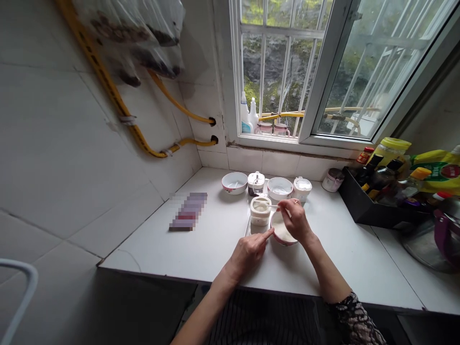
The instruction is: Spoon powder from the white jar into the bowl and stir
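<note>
My right hand (294, 220) is closed on the handle of a small spoon (270, 206). The spoon's far end lies over the mouth of an open white jar (260, 216), which has pale contents. Just right of that jar stands a bowl (283, 241) with a floral outside, holding a white powdery or grainy substance; my right hand covers part of it. My left hand (248, 253) is closed at the bowl's near left side, its index finger against the rim and the other fingers curled. The left thumb is hard to make out.
Behind stand two white bowls (234, 184) (280, 188) and two lidded jars (256, 184) (302, 189). A black box (362, 211) of bottles, a dark-lidded jar (333, 180) and a metal pot (424, 247) are at the right. A blurred-out object (189, 212) lies left.
</note>
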The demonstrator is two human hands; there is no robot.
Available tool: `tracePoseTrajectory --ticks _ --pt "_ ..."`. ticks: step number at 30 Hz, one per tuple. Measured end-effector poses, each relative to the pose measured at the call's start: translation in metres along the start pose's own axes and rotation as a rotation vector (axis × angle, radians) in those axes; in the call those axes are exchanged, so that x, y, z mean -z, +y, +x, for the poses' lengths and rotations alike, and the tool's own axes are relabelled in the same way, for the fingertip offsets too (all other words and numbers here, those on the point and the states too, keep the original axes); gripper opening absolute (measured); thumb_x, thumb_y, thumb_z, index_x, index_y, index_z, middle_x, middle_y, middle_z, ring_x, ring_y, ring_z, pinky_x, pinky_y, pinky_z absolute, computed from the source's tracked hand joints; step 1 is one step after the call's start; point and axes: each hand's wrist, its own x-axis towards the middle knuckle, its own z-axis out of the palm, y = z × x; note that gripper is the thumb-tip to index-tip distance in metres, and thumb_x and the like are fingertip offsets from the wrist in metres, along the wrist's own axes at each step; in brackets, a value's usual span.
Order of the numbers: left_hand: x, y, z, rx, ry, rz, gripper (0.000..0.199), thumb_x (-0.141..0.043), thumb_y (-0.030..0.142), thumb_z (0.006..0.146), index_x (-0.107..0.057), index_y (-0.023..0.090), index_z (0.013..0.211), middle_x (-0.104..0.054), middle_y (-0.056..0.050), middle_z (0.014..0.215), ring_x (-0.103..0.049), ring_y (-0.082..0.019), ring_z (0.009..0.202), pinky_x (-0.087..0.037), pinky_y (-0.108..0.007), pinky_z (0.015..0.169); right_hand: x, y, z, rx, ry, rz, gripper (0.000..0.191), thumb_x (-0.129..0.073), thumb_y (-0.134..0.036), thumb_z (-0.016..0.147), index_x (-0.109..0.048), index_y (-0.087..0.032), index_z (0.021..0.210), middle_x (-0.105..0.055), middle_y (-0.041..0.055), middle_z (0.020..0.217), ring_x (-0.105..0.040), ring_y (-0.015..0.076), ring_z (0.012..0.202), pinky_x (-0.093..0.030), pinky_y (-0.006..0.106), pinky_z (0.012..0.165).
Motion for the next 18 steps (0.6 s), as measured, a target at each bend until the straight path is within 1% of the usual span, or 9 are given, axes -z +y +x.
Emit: tracePoseTrajectory --ticks 2,3,5,6,9,11,13,16,18 --pt "-0.001 0.000 0.000 0.000 0.008 0.002 0.047 -0.044 0.008 0.093 -0.050 0.018 0.139 -0.070 -0.004 0.080 -0.068 -0.015 0.067 -0.058 -0.024 0.062 0.001 -0.001 -0.003 0.178 -0.047 -0.136 0.014 -0.047 -0.014 0.089 -0.058 -0.022 0.086 -0.068 0.0038 0.072 -0.059 0.0201 0.069 -0.043 0.042 0.089" --pt "-0.002 -0.001 0.000 0.001 0.011 0.001 0.047 -0.045 0.008 0.093 -0.050 0.018 0.139 -0.070 -0.004 0.080 -0.068 -0.015 0.068 -0.058 -0.024 0.062 0.002 -0.001 -0.004 0.224 -0.037 -0.165 0.015 -0.046 -0.012 0.089 -0.058 -0.022 0.086 -0.068 0.0040 0.073 -0.058 0.0199 0.069 -0.043 0.041 0.088" --pt "-0.002 -0.001 0.000 0.001 0.014 0.003 0.048 -0.045 0.007 0.093 -0.049 0.018 0.140 -0.071 -0.004 0.081 -0.069 -0.015 0.069 -0.058 -0.024 0.063 0.003 -0.002 -0.006 0.244 0.022 -0.170 0.016 -0.046 -0.011 0.090 -0.057 -0.022 0.088 -0.069 0.0049 0.077 -0.059 0.0201 0.070 -0.043 0.041 0.088" --pt "-0.002 -0.001 0.000 -0.003 0.014 0.004 0.049 -0.045 0.007 0.093 -0.049 0.018 0.140 -0.071 -0.004 0.081 -0.069 -0.015 0.069 -0.059 -0.024 0.063 0.004 -0.001 -0.006 0.223 0.049 -0.152 0.015 -0.046 -0.012 0.090 -0.057 -0.022 0.088 -0.069 0.0051 0.078 -0.060 0.0202 0.071 -0.043 0.041 0.087" --pt "-0.001 0.001 0.001 -0.021 0.021 0.007 0.051 -0.044 0.005 0.092 -0.048 0.018 0.141 -0.071 -0.004 0.083 -0.069 -0.015 0.070 -0.060 -0.024 0.064 0.005 0.000 -0.008 0.041 0.096 -0.016 0.009 -0.050 -0.018 0.089 -0.058 -0.022 0.089 -0.070 0.0043 0.075 -0.062 0.0212 0.074 -0.046 0.041 0.084" --pt "0.001 0.003 0.003 -0.036 0.045 0.016 0.052 -0.042 0.003 0.091 -0.048 0.018 0.141 -0.073 -0.007 0.094 -0.071 -0.016 0.079 -0.061 -0.025 0.067 0.006 0.003 -0.009 -0.142 0.126 0.144 0.006 -0.052 -0.023 0.086 -0.058 -0.021 0.088 -0.068 0.0028 0.071 -0.064 0.0209 0.072 -0.049 0.038 0.076" --pt "0.002 0.004 0.004 -0.048 0.085 0.038 0.053 -0.041 0.001 0.089 -0.050 0.018 0.138 -0.071 -0.010 0.111 -0.072 -0.018 0.093 -0.062 -0.027 0.074 0.011 0.007 -0.008 -0.289 0.164 0.305 0.007 -0.053 -0.026 0.081 -0.057 -0.021 0.084 -0.063 -0.0001 0.063 -0.061 0.0184 0.061 -0.049 0.033 0.064" --pt "0.003 0.005 0.006 -0.061 0.124 0.062 0.050 -0.041 0.002 0.089 -0.053 0.017 0.134 -0.065 -0.012 0.125 -0.069 -0.020 0.106 -0.062 -0.029 0.081 0.023 0.012 -0.004 -0.388 0.172 0.398 0.006 -0.052 -0.024 0.073 -0.057 -0.021 0.072 -0.054 -0.0041 0.052 -0.052 0.0139 0.048 -0.043 0.027 0.051" --pt "0.003 0.004 0.006 -0.070 0.126 0.064 0.047 -0.042 0.004 0.090 -0.054 0.017 0.133 -0.064 -0.014 0.127 -0.069 -0.021 0.107 -0.063 -0.029 0.081 0.032 0.015 -0.001 -0.403 0.107 0.358 0.006 -0.051 -0.022 0.067 -0.057 -0.020 0.066 -0.053 -0.0045 0.050 -0.049 0.0124 0.046 -0.040 0.026 0.050"
